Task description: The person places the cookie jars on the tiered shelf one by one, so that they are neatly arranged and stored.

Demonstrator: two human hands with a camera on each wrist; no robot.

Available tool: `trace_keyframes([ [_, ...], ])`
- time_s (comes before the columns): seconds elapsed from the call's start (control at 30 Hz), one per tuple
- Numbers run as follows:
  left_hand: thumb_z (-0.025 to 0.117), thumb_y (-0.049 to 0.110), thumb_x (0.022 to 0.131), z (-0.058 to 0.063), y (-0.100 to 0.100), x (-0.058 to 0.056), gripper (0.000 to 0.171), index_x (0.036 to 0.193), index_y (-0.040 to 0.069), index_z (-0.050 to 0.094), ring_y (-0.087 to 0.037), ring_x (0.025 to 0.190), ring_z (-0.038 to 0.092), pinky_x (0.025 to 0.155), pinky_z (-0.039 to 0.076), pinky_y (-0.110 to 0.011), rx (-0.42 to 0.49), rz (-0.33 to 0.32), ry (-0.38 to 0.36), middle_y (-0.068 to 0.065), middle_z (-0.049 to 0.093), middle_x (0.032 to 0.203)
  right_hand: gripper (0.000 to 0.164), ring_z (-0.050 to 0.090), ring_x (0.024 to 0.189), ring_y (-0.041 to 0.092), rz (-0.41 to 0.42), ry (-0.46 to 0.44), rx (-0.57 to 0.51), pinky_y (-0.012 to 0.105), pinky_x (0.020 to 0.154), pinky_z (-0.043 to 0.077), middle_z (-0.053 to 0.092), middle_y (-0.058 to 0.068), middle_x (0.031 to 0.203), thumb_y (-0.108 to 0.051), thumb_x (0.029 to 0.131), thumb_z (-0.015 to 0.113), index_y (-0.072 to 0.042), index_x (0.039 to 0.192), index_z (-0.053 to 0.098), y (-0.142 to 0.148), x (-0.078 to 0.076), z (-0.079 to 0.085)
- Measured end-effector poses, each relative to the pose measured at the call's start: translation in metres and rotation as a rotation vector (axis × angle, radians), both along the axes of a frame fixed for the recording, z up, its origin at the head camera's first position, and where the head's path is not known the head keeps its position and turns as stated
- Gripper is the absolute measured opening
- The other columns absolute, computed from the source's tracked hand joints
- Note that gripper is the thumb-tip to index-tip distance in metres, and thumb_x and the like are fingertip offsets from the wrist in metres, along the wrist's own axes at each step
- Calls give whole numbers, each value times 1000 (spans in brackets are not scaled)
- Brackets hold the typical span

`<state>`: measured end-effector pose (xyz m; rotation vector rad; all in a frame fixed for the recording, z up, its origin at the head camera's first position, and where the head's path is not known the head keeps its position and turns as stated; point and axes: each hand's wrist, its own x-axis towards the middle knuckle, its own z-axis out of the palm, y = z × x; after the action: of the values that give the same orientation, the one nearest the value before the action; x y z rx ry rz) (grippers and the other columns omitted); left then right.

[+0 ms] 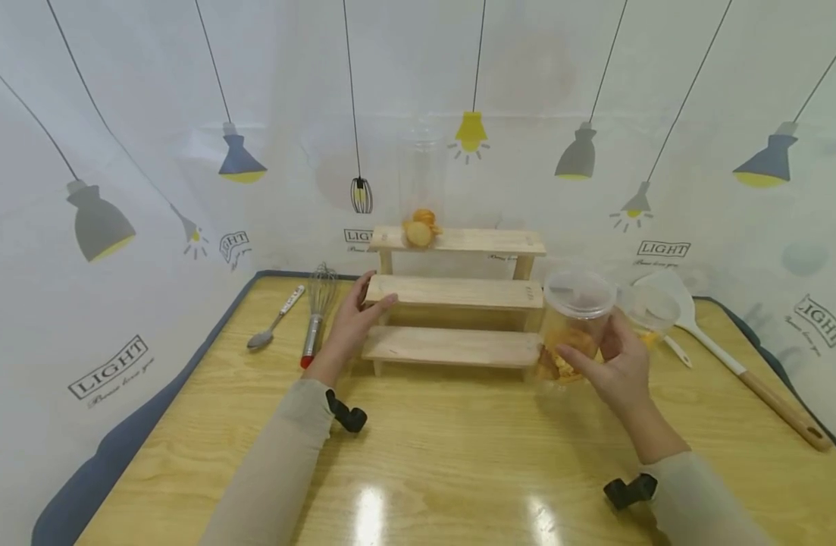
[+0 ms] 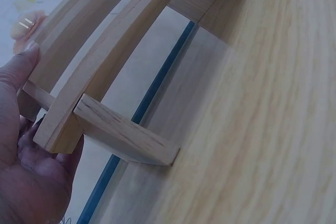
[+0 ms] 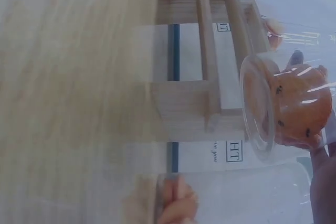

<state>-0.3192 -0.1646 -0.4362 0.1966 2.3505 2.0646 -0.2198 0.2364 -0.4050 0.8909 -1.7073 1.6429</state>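
A three-step wooden display stand (image 1: pixel 458 291) is at the middle of the table. My left hand (image 1: pixel 349 330) grips the left end of its middle step, the thumb over the front edge and the other fingers around the end. In my right hand (image 1: pixel 622 364) is a clear plastic jar (image 1: pixel 577 303) with a lid and orange-brown food inside, held just in front of the stand's right end. The right wrist view shows a dark-spotted orange piece (image 3: pixel 302 103) through the jar's wall. Another clear jar (image 1: pixel 421 178), with golden round pieces at its bottom, stands at the top step's left.
Behind my right hand is another clear container (image 1: pixel 655 307) with orange food. Farther right lie a white spatula (image 1: pixel 714 349) with a wooden handle and a small white handle end (image 1: pixel 678 352). On the left are a spoon (image 1: pixel 276 318) and a whisk (image 1: pixel 315 315).
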Motion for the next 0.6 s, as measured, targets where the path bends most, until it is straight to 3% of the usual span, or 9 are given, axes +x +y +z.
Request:
trace_keyframes([
  [0.07, 75, 60, 83, 0, 0, 0, 89, 157, 40, 29, -27, 150, 24, 118, 29, -46, 0, 1, 7, 6, 10, 168, 74, 66, 108, 22, 1, -11, 1, 24, 90, 54, 61, 13, 127, 22, 71, 79, 20, 136, 45, -1, -2, 6],
  [0.13, 75, 59, 83, 0, 0, -1, 89, 157, 40, 29, -27, 150, 25, 118, 29, -46, -2, 1, 4, 6, 10, 168, 68, 66, 109, 23, 16, -27, -20, 25, 90, 54, 59, 13, 128, 25, 70, 76, 21, 132, 46, -3, -5, 12],
  [0.37, 74, 51, 89, 3, -2, 1, 86, 159, 38, 25, -23, 151, 19, 120, 26, -44, -8, -13, -30, 8, 8, 167, 71, 58, 118, 34, 96, -37, -99, 37, 96, 52, 54, 22, 134, 26, 74, 73, 18, 138, 44, -15, -21, 41],
  [0.6, 71, 39, 95, 30, 3, 21, 82, 161, 27, 24, -28, 151, 22, 118, 28, -47, -11, -26, -37, 0, 8, 168, 57, 58, 115, 35, 27, -27, -166, 37, 96, 52, 59, 24, 125, 19, 77, 75, 13, 129, 53, -31, -44, 63],
])
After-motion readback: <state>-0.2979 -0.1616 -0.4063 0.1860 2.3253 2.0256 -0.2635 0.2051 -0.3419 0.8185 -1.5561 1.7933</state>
